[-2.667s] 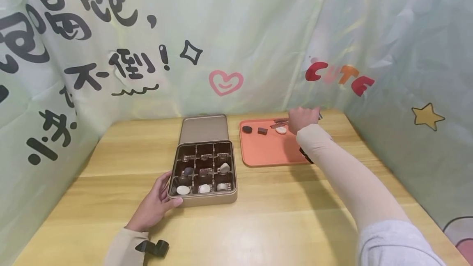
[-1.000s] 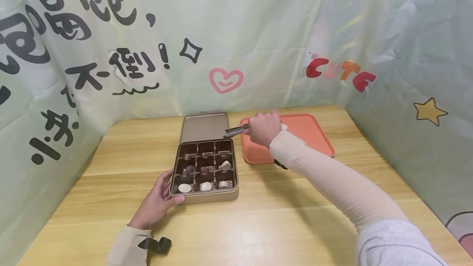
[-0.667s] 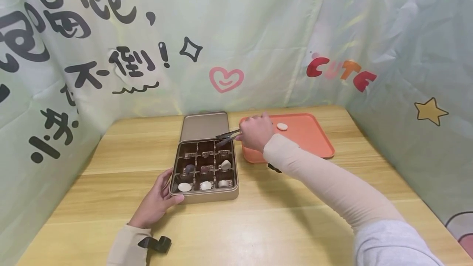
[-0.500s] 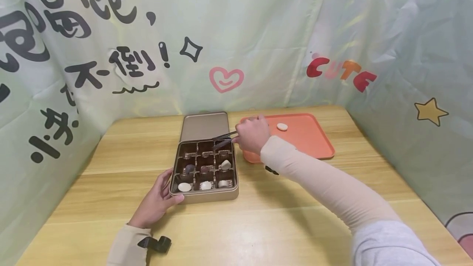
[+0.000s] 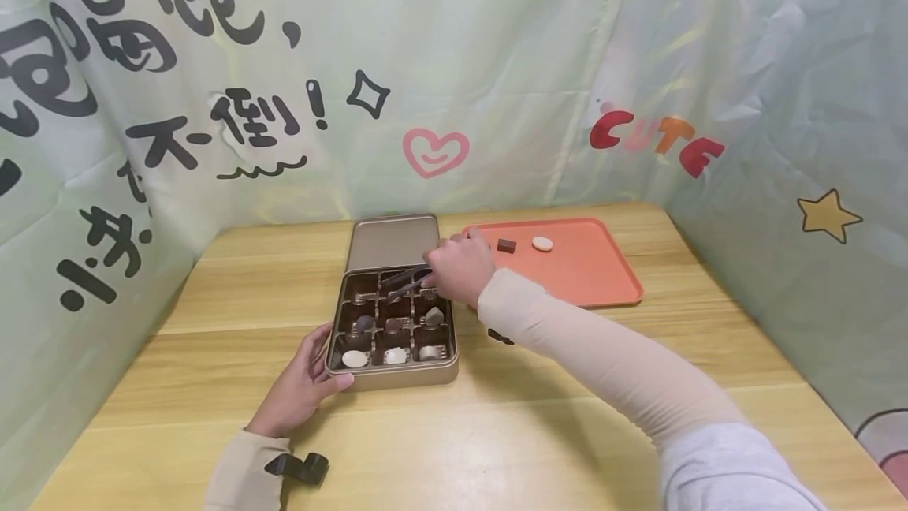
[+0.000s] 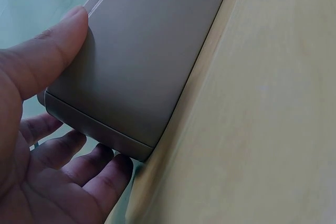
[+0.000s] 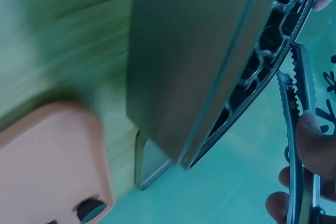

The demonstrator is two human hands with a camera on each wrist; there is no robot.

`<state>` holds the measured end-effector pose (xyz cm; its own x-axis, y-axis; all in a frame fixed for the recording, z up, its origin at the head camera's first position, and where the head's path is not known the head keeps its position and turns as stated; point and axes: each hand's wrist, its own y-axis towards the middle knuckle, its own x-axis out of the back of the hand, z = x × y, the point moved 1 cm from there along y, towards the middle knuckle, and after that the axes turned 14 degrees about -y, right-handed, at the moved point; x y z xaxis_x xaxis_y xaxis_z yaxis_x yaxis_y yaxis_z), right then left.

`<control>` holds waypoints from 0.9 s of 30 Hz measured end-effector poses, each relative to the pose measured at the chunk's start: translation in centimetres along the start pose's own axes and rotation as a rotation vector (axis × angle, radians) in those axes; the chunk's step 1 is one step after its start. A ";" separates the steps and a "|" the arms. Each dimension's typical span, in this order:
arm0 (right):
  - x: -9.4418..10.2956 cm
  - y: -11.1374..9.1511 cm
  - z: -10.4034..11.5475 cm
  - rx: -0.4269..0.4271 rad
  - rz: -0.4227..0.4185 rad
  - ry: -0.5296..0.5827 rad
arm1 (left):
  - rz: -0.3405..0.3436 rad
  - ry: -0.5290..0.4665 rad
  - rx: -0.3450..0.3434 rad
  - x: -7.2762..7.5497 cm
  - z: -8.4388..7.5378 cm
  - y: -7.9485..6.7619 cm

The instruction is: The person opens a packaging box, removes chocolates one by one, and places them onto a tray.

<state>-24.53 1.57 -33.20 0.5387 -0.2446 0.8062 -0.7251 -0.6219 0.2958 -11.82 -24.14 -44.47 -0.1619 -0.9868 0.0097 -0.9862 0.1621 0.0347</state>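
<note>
My left hand (image 5: 301, 381) holds the near-left corner of a brown tin box (image 5: 407, 377), thumb on its front wall and fingers along the side. Compartments fill the box. White pieces sit in the front row, with a dark purple piece (image 5: 365, 324), a brown piece (image 5: 393, 326) and a greyish piece (image 5: 434, 316) in the middle row. Serrated metal tongs (image 7: 295, 108) are gripped in my right hand (image 5: 463, 268), their tips over the back-middle compartment and slightly apart. Nothing shows between the tips.
Flat behind the box lies its brown lid (image 5: 393, 241). On the orange tray (image 5: 582, 274) at the right are a brown block (image 5: 507, 245) and a white oval piece (image 5: 542, 244). A black round piece (image 7: 91, 210) shows on the tray in the right wrist view.
My right hand has carried the tongs leftward from over the tray to over the back row of the box. The left hand has stayed at the box corner.
</note>
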 end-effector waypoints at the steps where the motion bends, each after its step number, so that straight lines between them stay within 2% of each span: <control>1: 0.1 0.0 0.2 0.002 0.004 0.014 | 0.002 0.002 -0.002 -0.1 -0.1 0.0; 10: 0.7 0.1 2.3 0.044 0.001 0.044 | 0.015 0.032 0.005 -0.2 0.0 -0.3; 15: 1.3 0.5 3.1 0.054 0.029 0.001 | 0.017 0.031 -0.002 -0.2 0.1 0.0; 19: 2.1 1.1 3.7 0.079 0.093 -0.022 | 0.022 0.013 -0.004 -0.3 0.0 0.2; 27: 4.4 3.0 5.7 0.105 0.224 -0.065 | 0.027 0.041 -0.015 0.1 0.0 0.1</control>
<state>-21.90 -5.59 -31.68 0.3986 -0.4304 0.8099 -0.7826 -0.6200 0.0557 -11.93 -24.18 -44.46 -0.1861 -0.9812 0.0514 -0.9808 0.1886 0.0491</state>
